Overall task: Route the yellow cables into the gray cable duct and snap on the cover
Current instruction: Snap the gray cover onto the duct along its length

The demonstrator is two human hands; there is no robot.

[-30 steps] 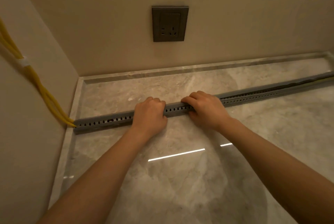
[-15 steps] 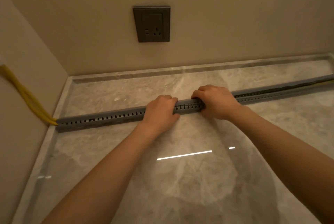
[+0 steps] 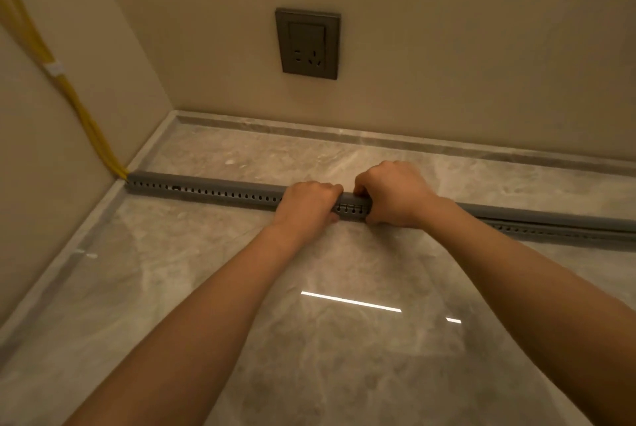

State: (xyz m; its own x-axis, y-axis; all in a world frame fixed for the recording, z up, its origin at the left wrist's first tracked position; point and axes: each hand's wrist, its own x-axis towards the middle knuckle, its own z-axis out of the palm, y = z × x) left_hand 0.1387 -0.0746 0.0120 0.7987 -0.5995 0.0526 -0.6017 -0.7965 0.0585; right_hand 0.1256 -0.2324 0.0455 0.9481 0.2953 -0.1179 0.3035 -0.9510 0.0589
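Note:
A long gray slotted cable duct (image 3: pixel 213 192) lies across the marble floor from the left wall corner out past the right edge. Its gray cover (image 3: pixel 537 215) sits flush on the left stretch and stands slightly raised on the right stretch. Yellow cables (image 3: pixel 70 97) run down the left wall, held by a white tie, and enter the duct's left end. My left hand (image 3: pixel 308 202) and my right hand (image 3: pixel 394 193) sit side by side on the duct's middle, fingers curled over the cover, thumbs at its front face.
A dark gray wall socket (image 3: pixel 308 43) is set in the back wall above the duct. A marble skirting strip (image 3: pixel 378 136) runs along the wall base. Bright light reflections show on the glossy floor (image 3: pixel 351 301) in front of me.
Both hands have shifted a little to the right along the duct, staying on the cover. The view has swung, so the left corner and the cables' white tie show again.

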